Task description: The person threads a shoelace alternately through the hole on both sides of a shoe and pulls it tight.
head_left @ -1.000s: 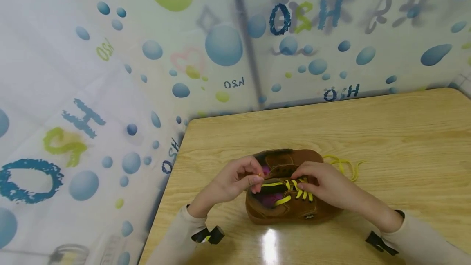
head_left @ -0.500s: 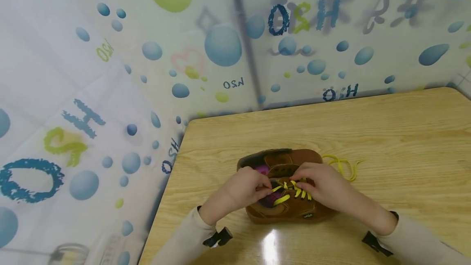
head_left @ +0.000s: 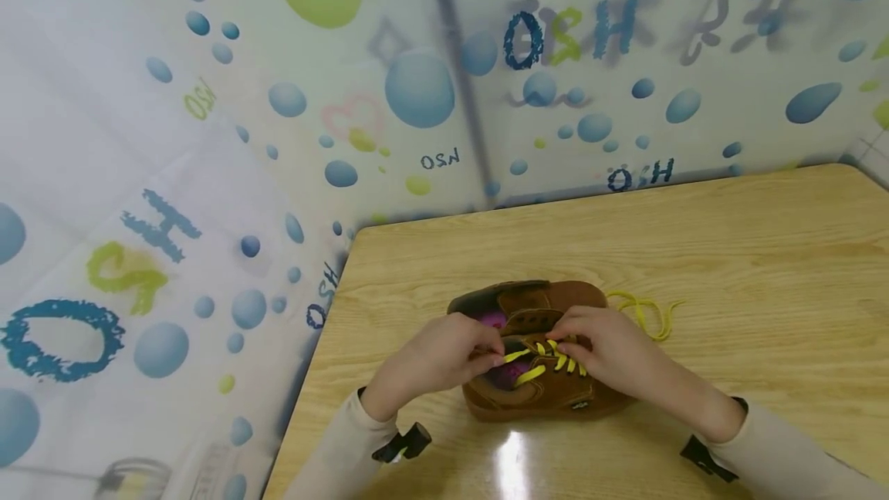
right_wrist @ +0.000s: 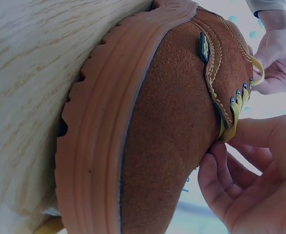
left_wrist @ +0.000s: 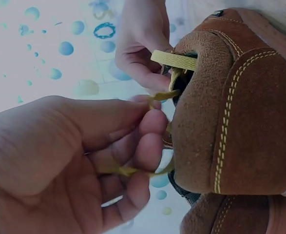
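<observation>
A: What lies where?

B: On the wooden table [head_left: 729,253] are two brown shoes side by side. The near shoe [head_left: 562,392] is under both hands; the far shoe [head_left: 528,303] is behind it, and the holes I can see on its flap have no lace in them. A loose lace [head_left: 670,321] lies on the table past the toe end.

A: And the hands?

B: The left hand [head_left: 444,353] pinches a yellow lace [head_left: 516,357] between thumb and fingertips, over the near shoe's opening. The right hand [head_left: 611,346] pinches at the lacing further toward the toe; whether it also grips the leather, I can't tell.

A: What has just changed?

B: A second ago the left hand was turned further up, with a longer stretch of lace running to the holes. Now it has turned down, and less lace shows between fingers and shoe. The right hand has hardly moved.

A: Meaning?

B: I'd judge the lace is being worked near the top holes while the right hand steadies the rows. A second strand [head_left: 531,374] stands out at the near edge, so the lacing looks unfinished.
</observation>
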`<state>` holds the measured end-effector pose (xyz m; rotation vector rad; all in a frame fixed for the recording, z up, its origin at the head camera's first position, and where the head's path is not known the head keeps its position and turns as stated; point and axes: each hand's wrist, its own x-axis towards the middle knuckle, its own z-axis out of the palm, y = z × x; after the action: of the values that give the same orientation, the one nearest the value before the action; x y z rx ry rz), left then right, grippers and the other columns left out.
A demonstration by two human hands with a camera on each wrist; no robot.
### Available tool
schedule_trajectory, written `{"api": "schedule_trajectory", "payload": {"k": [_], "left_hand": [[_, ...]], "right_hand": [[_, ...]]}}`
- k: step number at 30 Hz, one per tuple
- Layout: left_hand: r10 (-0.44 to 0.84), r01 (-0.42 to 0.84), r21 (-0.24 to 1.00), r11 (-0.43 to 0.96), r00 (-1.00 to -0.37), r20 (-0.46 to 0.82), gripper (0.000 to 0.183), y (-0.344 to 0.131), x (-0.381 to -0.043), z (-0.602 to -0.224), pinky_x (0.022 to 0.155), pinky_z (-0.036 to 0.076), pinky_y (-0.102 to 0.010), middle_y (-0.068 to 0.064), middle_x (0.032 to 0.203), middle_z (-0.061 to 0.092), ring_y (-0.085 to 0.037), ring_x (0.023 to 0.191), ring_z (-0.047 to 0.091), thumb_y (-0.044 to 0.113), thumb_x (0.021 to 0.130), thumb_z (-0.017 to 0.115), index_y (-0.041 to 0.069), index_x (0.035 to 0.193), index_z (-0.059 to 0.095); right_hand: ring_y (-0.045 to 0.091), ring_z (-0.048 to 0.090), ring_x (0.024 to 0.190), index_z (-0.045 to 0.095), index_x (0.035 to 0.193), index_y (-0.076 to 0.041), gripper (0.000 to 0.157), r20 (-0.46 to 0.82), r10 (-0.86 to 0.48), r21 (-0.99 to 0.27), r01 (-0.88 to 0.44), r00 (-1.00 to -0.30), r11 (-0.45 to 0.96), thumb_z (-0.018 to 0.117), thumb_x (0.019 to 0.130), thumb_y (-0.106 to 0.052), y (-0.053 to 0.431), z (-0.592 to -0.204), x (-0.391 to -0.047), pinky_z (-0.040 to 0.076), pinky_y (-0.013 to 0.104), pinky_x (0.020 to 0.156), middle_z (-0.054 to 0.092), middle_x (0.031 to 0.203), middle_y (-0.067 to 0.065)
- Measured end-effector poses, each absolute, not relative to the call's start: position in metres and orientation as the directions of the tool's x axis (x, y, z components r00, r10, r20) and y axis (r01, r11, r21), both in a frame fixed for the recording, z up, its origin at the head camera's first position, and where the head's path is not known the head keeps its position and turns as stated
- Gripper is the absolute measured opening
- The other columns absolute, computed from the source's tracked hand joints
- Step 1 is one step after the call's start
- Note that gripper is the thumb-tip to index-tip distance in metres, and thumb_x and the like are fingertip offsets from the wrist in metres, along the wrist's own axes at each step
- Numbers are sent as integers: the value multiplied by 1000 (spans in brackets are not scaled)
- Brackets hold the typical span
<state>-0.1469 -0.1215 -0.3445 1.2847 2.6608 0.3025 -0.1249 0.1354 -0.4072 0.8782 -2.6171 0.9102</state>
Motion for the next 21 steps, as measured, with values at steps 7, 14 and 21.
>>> {"api": "schedule_trajectory", "payload": {"k": [7, 14, 21], "left_hand": [[834, 792, 310, 525, -552, -3, 13, -120, -150, -346, 68, 45, -12, 8, 89, 72, 2, 73, 56, 26, 97, 63, 17, 97, 73], [875, 808, 374, 455, -484, -21, 12, -118, -151, -350, 79, 50, -14, 5, 95, 72, -1, 85, 62, 22, 98, 63, 13, 101, 70], [875, 795, 397, 458, -482, -45, 9, -118, -151, -351, 80, 49, -15, 6, 95, 70, -1, 85, 59, 23, 98, 64, 16, 98, 70]], "right_hand": [[5, 65, 76, 78, 97, -18, 17, 392, -455, -497, -600, -800, 627, 77, 84, -7, 135, -408, -126, 48, 18, 60, 72, 93, -7], [7, 66, 80, 78, 97, -19, 18, 394, -449, -495, -597, -802, 631, 77, 83, -7, 135, -408, -125, 49, 20, 63, 72, 94, -8], [2, 63, 77, 78, 96, -17, 16, 382, -435, -514, -578, -816, 633, 77, 83, -8, 134, -410, -126, 47, 17, 60, 72, 93, -7]]}}
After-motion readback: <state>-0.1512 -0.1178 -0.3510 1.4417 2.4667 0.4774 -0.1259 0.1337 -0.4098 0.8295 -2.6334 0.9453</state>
